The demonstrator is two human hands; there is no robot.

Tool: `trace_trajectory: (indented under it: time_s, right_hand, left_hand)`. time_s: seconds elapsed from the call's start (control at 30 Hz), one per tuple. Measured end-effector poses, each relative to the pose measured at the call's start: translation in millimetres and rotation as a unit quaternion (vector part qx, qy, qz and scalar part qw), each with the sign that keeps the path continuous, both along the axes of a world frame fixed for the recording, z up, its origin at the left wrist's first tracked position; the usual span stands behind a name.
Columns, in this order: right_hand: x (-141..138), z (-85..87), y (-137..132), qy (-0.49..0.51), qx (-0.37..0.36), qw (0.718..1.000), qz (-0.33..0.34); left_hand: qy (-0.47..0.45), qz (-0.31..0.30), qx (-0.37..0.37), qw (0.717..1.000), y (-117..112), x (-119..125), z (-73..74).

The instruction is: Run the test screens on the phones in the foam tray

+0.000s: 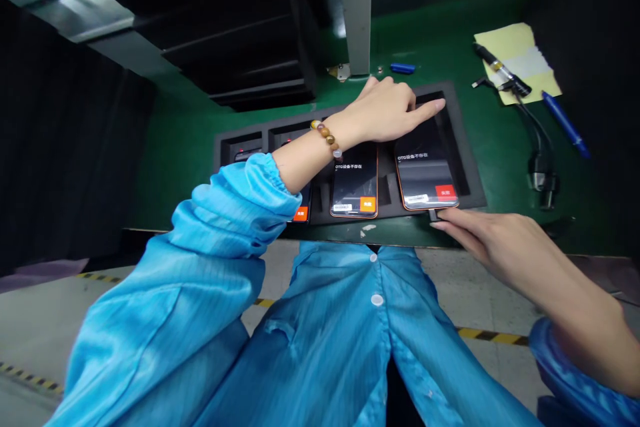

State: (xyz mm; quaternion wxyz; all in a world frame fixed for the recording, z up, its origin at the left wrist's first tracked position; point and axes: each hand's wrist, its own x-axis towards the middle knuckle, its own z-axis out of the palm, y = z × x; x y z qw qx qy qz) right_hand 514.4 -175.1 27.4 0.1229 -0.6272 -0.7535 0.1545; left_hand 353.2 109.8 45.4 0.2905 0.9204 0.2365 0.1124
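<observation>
A black slotted tray point(470, 173) on the green bench holds several phones with lit screens. My left hand point(385, 113), a bead bracelet on its wrist, reaches across the tray with the fingers stretched out flat over the top of the rightmost phone point(427, 177). My right hand point(480, 237) lies at the tray's near edge, its fingertips pinched on a small dark plug point(436, 215) at that phone's bottom end. A second phone point(355, 187) lies in the slot to the left; a third is mostly hidden under my left forearm.
A yellow sheet point(517, 57) at the back right carries a black pen point(503, 70); a blue pen point(565, 123) and a black cable with adapter point(543, 177) lie beside it. A grey post point(356, 7) stands behind the tray, a dark rack point(240, 40) at the back left.
</observation>
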Motion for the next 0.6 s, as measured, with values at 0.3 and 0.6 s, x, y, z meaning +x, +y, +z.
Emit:
trace_trajectory:
  time_s: [0.3, 0.6]
  right_hand:
    - [24.0, 41.2, 10.3, 0.119, 0.013, 0.987, -0.105]
    - [100.0, 20.9, 168.9, -0.151, -0.068, 0.904, -0.393]
  left_hand:
    - [-0.018, 0.025, -0.023, 0.999, 4.3, -1.6, -7.7]
    - [-0.025, 0.025, -0.002, 0.999, -8.4, -43.7, 25.9]
